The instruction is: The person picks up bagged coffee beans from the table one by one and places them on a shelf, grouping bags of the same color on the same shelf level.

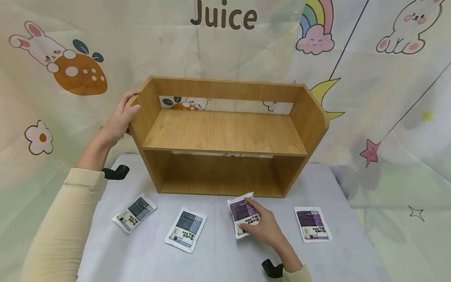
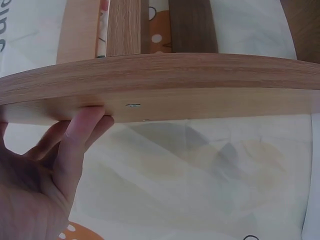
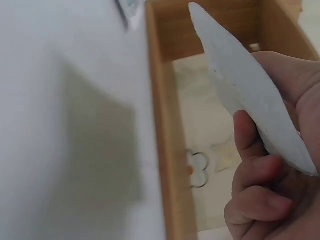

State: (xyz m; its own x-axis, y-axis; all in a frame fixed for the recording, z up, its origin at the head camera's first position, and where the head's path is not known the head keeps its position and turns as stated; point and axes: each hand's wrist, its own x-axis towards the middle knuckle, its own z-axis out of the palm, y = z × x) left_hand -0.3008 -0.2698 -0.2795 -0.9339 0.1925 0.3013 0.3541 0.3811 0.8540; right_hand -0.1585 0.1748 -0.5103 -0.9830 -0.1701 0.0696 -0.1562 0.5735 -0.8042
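Observation:
A two-tier wooden shelf [image 1: 225, 131] stands on the white-covered table. My left hand [image 1: 121, 117] holds its left side panel near the top. In the left wrist view, fingers [image 2: 75, 145] touch the outer face of that panel [image 2: 165, 102]. Before the shelf's lower edge, my right hand [image 1: 264, 227] grips a white packet with a purple label [image 1: 243, 210] between thumb and fingers. From the right wrist, the packet's plain white back [image 3: 240, 80] shows, tilted and raised off the cloth. Both shelf tiers hold nothing visible.
Two packets with blue-grey labels lie left of my right hand: one tilted packet [image 1: 135, 212] and one nearer the middle [image 1: 186, 230]. Another purple-labelled packet [image 1: 312, 225] lies to the right. A printed cloth [image 1: 246, 51] hangs behind the table [image 1: 148, 258].

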